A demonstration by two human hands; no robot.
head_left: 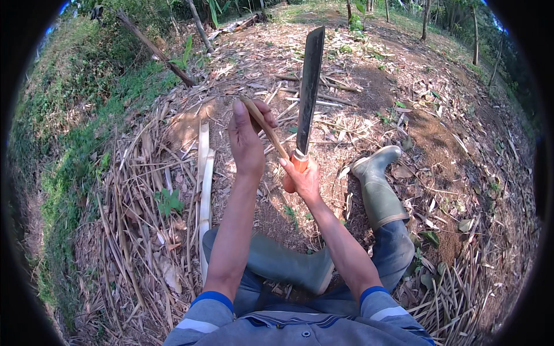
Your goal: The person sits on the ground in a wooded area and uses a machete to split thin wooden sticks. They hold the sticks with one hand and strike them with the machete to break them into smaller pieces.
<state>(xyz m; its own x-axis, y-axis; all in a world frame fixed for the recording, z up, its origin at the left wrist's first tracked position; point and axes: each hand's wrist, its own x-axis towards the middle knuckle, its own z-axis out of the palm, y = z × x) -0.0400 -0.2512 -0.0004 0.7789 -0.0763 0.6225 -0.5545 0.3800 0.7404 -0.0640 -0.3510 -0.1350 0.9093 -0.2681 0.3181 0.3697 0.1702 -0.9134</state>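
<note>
My right hand [304, 180] is closed around the orange-brown handle of a machete [311, 81], its long dark blade pointing up and away from me. Between my two hands a short brown stick [266, 128] slants downward, flat and narrow like a split piece of wood. Its upper end is in the fingers of my left hand [247, 135], which are closed on it. The lower end meets my right thumb, just beside the machete handle. The blade stands apart from the stick. My left palm hides part of the grip.
Two long pale split stalks [205, 184] lie left of my left forearm, near a pile of dry stalks [130, 225]. My legs, in green rubber boots [381, 187], are bent on the littered ground. Thin trunks [426, 20] and a leaning post [156, 49] stand farther off.
</note>
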